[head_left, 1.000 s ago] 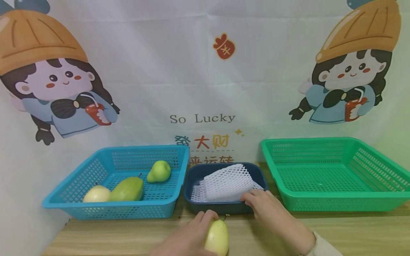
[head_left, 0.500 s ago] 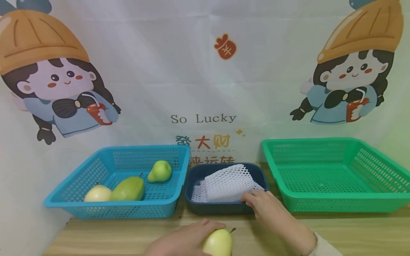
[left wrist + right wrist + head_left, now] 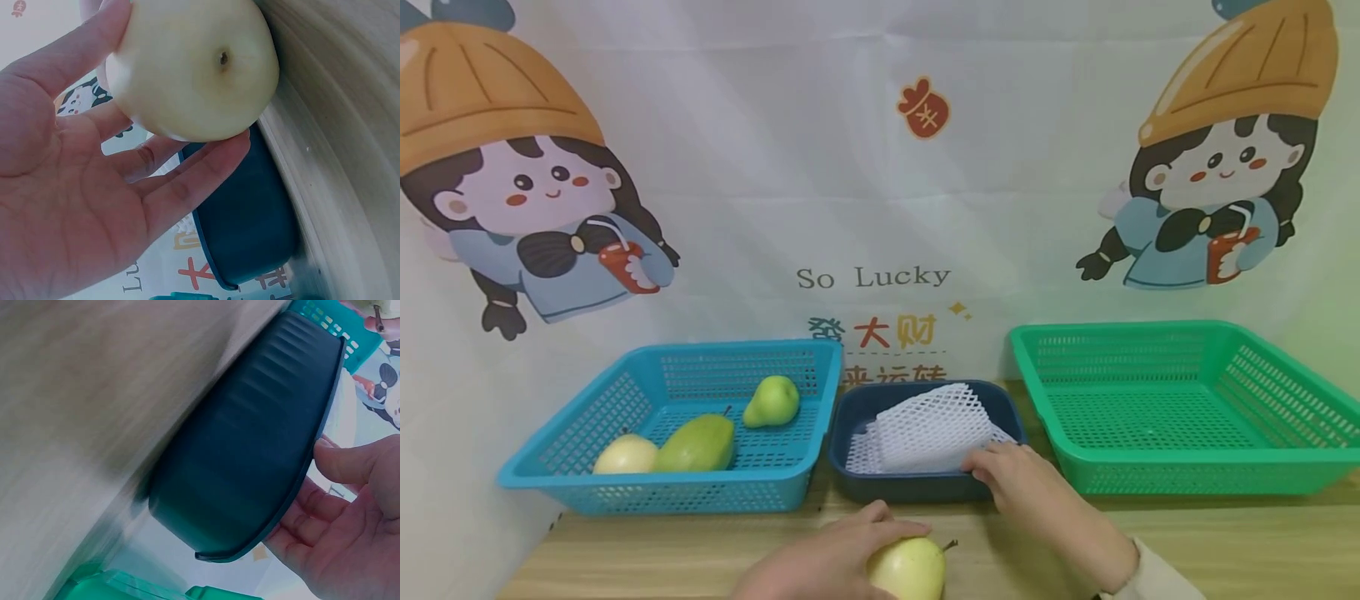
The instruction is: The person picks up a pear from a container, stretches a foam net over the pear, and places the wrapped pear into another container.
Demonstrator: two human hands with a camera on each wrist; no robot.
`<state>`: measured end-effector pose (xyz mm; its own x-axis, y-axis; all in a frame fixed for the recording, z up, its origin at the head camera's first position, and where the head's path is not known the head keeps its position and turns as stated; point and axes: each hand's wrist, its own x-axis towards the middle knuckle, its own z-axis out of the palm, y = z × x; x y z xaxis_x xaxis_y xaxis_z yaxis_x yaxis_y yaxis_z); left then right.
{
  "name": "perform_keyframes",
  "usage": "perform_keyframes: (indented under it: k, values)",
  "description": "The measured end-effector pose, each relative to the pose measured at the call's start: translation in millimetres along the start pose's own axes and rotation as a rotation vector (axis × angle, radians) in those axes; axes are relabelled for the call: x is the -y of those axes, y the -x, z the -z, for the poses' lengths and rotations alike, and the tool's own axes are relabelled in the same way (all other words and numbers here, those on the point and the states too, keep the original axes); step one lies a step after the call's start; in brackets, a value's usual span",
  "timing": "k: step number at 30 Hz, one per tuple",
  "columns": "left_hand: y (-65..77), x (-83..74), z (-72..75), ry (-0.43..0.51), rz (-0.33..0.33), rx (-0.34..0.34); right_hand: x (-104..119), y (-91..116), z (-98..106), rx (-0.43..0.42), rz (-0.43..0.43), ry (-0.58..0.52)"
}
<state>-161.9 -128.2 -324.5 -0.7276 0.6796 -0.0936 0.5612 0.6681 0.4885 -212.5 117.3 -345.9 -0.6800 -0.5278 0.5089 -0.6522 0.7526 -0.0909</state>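
Pear (image 3: 908,570) sits gripped by the left of 2 curved hands (image 3: 831,554).

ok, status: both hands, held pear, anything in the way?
Left hand gripping yellow pear, nearer the person than the tray. Right hand on tray's near right rim. Foam nets inside tray; no obvious obstruction.

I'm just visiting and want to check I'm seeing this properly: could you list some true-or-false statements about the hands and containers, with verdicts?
The left hand holds a rounded, pale-yellow pear. True.
The right hand grips the bright-green plastic basket. False: it grips the rim of the dark-blue plastic tray.
White foam-mesh netting lies in that tray. True.
The bright-blue plastic basket contains two fruits. False: three show inside.
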Motion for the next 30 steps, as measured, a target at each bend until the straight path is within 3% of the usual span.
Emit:
perform_keyframes:
  k: [9, 17, 19, 25, 30]
  values:
    - [1.4, -1.6, 0.6, 0.047, 0.011, -0.02, 12, -10, 15, -0.007, -0.199, -0.061]
    - [1.0, 0.2, 0.2, 0.003, -0.008, -0.032, 14, -28, 23, -0.139, -0.292, -0.098]
    - [1.4, 0.6, 0.5, -0.006, -0.006, -0.039, 12, -32, 24, -0.113, -0.353, -0.142]
    - [2.2, 0.3, 0.0, 0.011, 0.011, -0.03, 5, -37, 21, 0.068, -0.514, -0.283]
    - [1.0, -0.6, -1.0, -0.002, 0.006, -0.032, -2, -36, 14, 0.083, -0.554, -0.342]
